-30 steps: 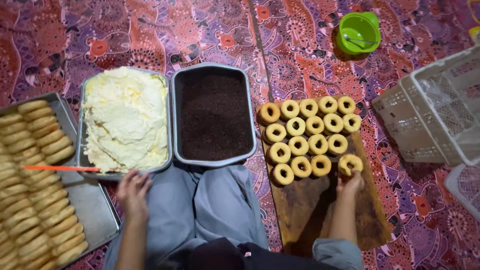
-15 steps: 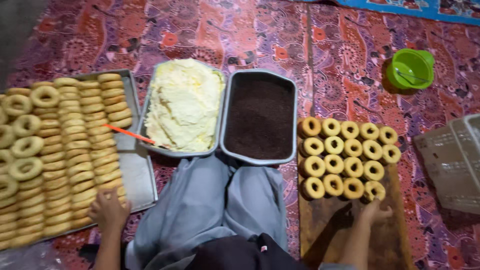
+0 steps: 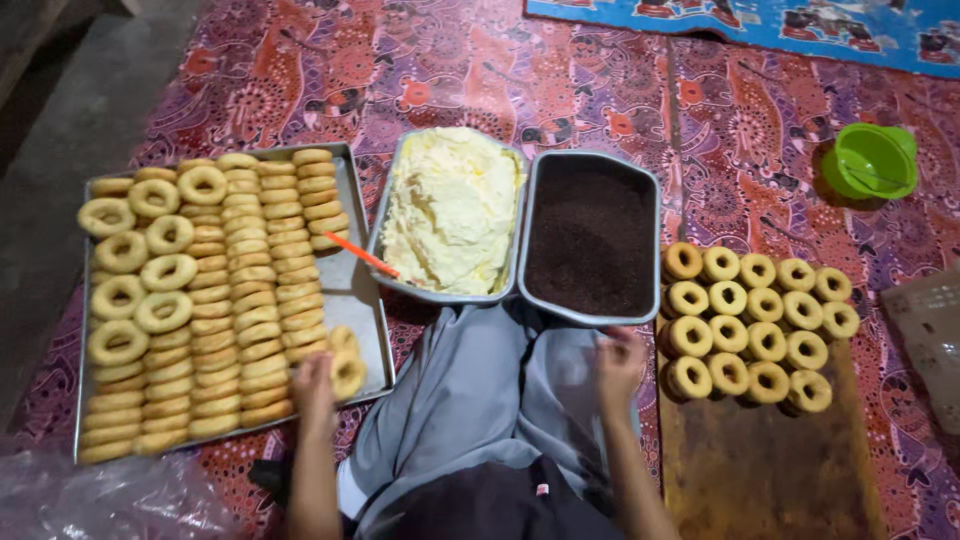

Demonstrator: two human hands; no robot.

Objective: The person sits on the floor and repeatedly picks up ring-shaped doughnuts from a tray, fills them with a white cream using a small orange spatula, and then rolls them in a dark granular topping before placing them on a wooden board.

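My left hand (image 3: 314,385) rests at the near right corner of a metal tray (image 3: 362,300) packed with plain ring doughnuts, fingers closed on one doughnut (image 3: 347,374). My right hand (image 3: 620,362) hovers blurred over my grey-clad lap, just in front of the tray of dark chocolate sprinkles (image 3: 590,235); nothing shows in it. A tray of pale yellow cream (image 3: 450,210) sits left of the sprinkles. An orange stick (image 3: 360,254) leans on its rim. Rows of doughnuts (image 3: 760,320) stand on a wooden board (image 3: 770,470) to my right.
A green plastic bowl (image 3: 872,160) sits at the far right on the patterned red cloth. The corner of a white crate (image 3: 925,330) shows at the right edge. Crumpled clear plastic (image 3: 100,500) lies at the bottom left. Grey floor borders the cloth on the left.
The view has swung left and the whole left tray shows. My right hand left the board's doughnuts and came back over my lap. My left hand moved onto the tray's near corner.
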